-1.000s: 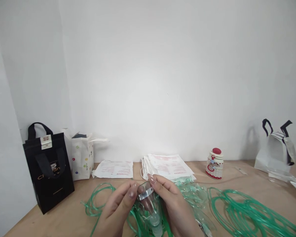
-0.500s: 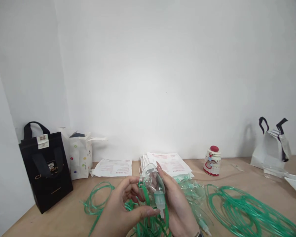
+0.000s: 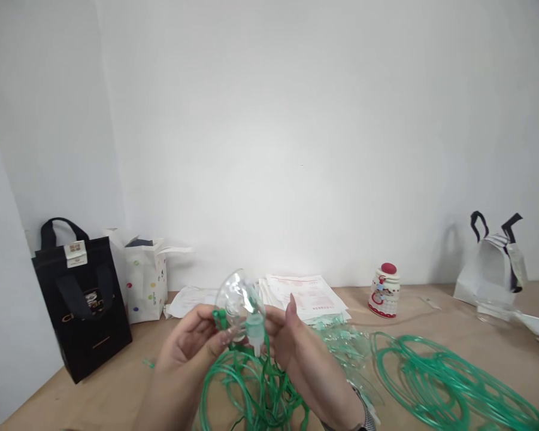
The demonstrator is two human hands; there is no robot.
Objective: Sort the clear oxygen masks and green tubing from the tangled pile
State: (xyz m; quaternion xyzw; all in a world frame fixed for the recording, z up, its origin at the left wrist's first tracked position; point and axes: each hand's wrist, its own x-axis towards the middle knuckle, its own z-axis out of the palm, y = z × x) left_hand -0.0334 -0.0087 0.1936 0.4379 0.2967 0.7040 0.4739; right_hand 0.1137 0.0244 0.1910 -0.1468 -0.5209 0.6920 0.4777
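Observation:
A clear plastic breathing mask (image 3: pixel 239 300) with a white nozzle is raised above the wooden table (image 3: pixel 117 389). My left hand (image 3: pixel 189 342) pinches its left side, and my right hand (image 3: pixel 291 341) holds its right side, fingers curled around it. A bundle of green tubing (image 3: pixel 251 389) hangs from the mask down between my wrists. More clear masks (image 3: pixel 348 347) lie on the table just right of my right hand.
Coiled green tubing (image 3: pixel 440 383) spreads over the table's right side. Stacks of white packets (image 3: pixel 305 296) lie by the wall. A black bag (image 3: pixel 83 299) and a dotted white bag (image 3: pixel 146 281) stand at left. A small red-capped jar (image 3: pixel 385 290) and a white bag (image 3: pixel 494 269) stand at right.
Both hands have lifted the mask up and leftward and turned it so its nozzle points down. The green tubing has risen off the table with it.

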